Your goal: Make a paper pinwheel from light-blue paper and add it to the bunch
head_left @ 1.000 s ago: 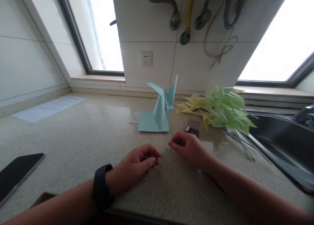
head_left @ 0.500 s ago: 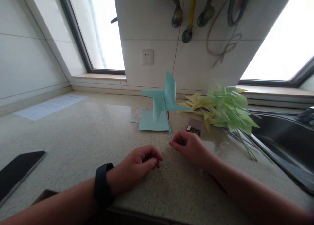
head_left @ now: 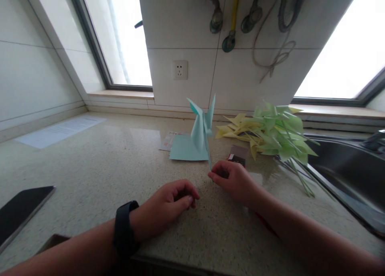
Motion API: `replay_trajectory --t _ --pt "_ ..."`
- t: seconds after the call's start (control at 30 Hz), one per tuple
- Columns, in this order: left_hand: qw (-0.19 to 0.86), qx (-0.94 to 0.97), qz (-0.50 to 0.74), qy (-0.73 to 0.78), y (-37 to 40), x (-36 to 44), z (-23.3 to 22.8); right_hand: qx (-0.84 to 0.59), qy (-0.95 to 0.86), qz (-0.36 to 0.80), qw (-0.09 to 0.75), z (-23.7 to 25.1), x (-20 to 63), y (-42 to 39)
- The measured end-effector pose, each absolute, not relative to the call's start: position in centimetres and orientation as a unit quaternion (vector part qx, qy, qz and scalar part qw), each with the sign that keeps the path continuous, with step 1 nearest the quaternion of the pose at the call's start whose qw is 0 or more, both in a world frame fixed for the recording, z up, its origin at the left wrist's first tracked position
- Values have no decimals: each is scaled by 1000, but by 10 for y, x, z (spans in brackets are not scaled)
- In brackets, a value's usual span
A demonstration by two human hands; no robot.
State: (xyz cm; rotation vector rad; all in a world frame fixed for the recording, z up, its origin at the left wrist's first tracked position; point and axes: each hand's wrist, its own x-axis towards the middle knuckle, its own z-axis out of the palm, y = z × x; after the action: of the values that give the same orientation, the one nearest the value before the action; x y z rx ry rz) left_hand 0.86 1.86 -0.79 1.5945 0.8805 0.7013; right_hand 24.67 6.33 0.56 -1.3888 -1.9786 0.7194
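A light blue paper pinwheel (head_left: 198, 127) stands upright on a thin stick, its blades seen nearly edge-on. My right hand (head_left: 230, 175) pinches the lower end of that stick between thumb and fingertips, just above the counter. My left hand (head_left: 176, 197), with a dark watch (head_left: 125, 227) on the wrist, rests on the counter to the left. Its fingers are curled loosely, with nothing visible in them. Behind the pinwheel lies a stack of light blue paper squares (head_left: 184, 148), partly covered by the blades.
Several yellow (head_left: 237, 127) and green pinwheels (head_left: 279, 131) lie piled at the right, beside a metal sink (head_left: 345, 167). A dark red-and-black packet (head_left: 237, 157) sits behind my right hand. At the left are a printed sheet (head_left: 61, 130) and a black flat device (head_left: 22, 210).
The pinwheel's blades have turned from facing me to nearly edge-on. Both hands have stayed in about the same place, my right still pinching the stick.
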Motion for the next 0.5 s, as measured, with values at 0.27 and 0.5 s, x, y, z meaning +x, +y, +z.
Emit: replay_trajectory --t 0.27,0.5 --pt "557 679 292 378 17 10 -4 -516 -755 265 307 5 247 64" --pt "555 684 285 378 18 10 -4 -505 -759 267 312 2 249 66"
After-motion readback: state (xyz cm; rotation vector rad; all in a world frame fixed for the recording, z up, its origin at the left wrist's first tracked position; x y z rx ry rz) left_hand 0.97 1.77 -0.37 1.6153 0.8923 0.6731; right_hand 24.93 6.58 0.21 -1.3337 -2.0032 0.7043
